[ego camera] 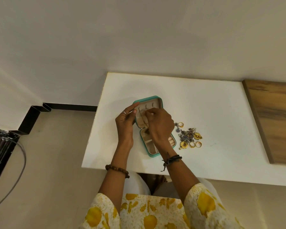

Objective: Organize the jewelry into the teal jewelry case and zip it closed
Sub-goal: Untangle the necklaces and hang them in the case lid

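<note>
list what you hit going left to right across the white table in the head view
left hand → teal jewelry case → right hand → loose jewelry pile → wooden board. The hands overlap the case, so their places are approximate.

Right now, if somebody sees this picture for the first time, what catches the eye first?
Both hands, left and right, meet over the open teal jewelry case on the white table, the right pinching a thin chain. Right of the case lies a pile of jewelry.
</note>
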Motion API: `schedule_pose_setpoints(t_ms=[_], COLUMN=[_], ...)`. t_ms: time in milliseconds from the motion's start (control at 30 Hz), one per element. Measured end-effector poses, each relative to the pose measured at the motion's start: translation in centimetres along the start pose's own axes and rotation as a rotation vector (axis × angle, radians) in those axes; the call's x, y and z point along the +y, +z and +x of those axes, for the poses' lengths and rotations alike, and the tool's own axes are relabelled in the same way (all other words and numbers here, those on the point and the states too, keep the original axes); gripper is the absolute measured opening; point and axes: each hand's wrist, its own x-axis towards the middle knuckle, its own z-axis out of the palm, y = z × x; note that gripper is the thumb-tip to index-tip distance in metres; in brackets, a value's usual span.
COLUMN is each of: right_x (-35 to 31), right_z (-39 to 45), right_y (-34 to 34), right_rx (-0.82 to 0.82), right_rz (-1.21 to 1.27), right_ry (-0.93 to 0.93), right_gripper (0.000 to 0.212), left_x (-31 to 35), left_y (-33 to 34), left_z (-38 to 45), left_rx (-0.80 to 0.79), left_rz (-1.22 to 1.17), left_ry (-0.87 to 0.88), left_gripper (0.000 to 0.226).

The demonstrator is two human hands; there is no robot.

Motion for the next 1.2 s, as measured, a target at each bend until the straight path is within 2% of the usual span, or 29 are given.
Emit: schedule_pose_setpoints(t_ms=[200,400,533,700,833,933,1000,1133,1200], right_x=[-0.5,-1.1,-1.6,-1.1,-0.3,0.4,0.8,1.9,2.6], right_z=[0.5,0.8,0.6,0.0,0.2,0.7,0.9,0.9,0.5], right_y=[0.3,0.1,0.6,1.4,2.0,2.3,2.3,2.6,2.6], right_rx=[-0.025,-0.058,-0.004,0.119,0.266,0.328,0.327,0.2,0.042], right_rz=[0.285,0.364,0.354,0.189,-0.016,-0.229,-0.303,-0.333,-0.252], right_ry=[0.123,0.158,0.12,-0.133,-0.487,-0.75,-0.861,-0.897,-0.751], right_gripper=[0.024,0.02,0.021,0.019,0.002,0.013,0.016,0.016,0.009], left_x=[-0.1,0.0,0.0,0.2,0.3,0.3,0.2,0.4,0.5], left_y=[-0.1,0.0,0.0,0.0,-0.2,-0.5,-0.6,-0.7,-0.7], left_z=[0.0,0.0,0.1,-0.1,-0.2,-0.3,-0.4,-0.3,-0.2], left_rx=[-0.004,-0.007,-0.008,-0.041,-0.072,-0.07,-0.065,-0.057,-0.046], left_rz=[-0.002,0.007,0.01,0.012,0.006,-0.012,-0.016,-0.03,-0.033], left_ry=[0.002,-0.004,-0.016,-0.001,-0.009,-0.019,-0.016,-0.011,-0.017], left_gripper=[0.025,0.024,0.025,0.027,0.028,0.029,0.03,0.03,0.031])
